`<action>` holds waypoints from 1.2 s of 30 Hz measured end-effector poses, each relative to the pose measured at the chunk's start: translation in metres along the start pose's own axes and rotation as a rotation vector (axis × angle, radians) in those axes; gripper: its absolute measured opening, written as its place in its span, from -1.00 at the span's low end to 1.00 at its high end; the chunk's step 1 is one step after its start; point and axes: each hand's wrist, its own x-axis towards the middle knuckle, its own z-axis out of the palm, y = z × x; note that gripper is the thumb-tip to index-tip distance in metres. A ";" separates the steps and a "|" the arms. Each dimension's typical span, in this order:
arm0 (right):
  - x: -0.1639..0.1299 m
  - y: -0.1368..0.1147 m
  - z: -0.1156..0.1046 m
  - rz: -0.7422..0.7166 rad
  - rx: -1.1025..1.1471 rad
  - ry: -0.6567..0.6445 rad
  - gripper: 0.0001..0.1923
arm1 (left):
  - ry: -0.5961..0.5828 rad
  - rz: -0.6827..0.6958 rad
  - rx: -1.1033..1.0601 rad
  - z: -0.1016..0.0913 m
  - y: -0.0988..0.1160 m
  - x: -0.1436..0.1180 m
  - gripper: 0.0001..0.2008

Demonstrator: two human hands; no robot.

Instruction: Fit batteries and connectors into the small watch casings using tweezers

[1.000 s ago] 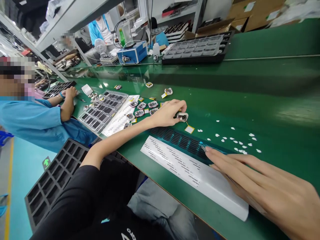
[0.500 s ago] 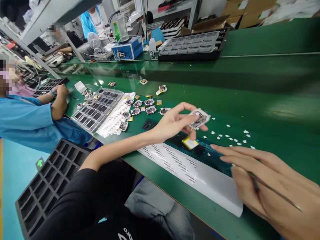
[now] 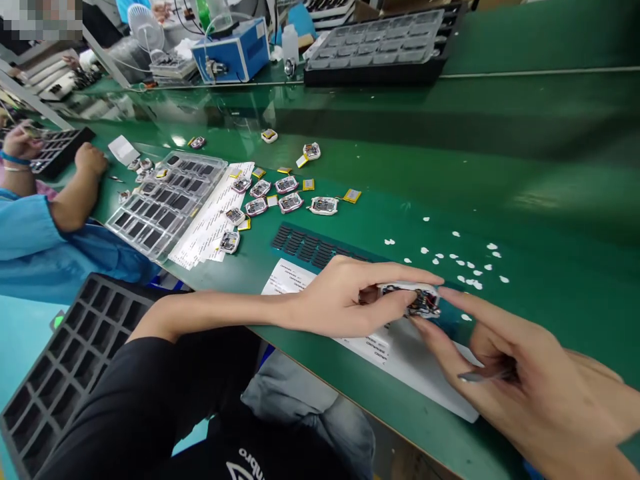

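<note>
Watch module [image 3: 413,298], its long axis running left-right, sits low over the white sheet [image 3: 425,370], pinched in my left hand [image 3: 345,303], while my right hand [image 3: 515,373], fingertips touching its right end, clamps tweezers [image 3: 483,377].

- The left hand [image 3: 345,300] pinches a small open module [image 3: 413,298] over the green surface [image 3: 550,220].
- The right hand [image 3: 525,380] touches the module's right end and holds tweezers [image 3: 487,375].
- More modules [image 3: 290,201] lie beyond; a clear tray [image 3: 165,203] sits left.
</note>
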 end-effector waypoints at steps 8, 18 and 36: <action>0.000 -0.001 -0.006 -0.034 -0.002 -0.074 -0.40 | 0.030 0.092 0.073 0.003 -0.001 0.000 -0.49; 0.009 0.005 -0.007 -0.264 0.043 -0.201 -0.77 | -0.027 0.090 0.210 0.005 0.000 -0.003 -0.61; -0.005 0.014 -0.008 -0.054 -0.002 -0.170 -0.54 | -0.088 -0.209 -0.165 0.001 0.002 0.006 -0.80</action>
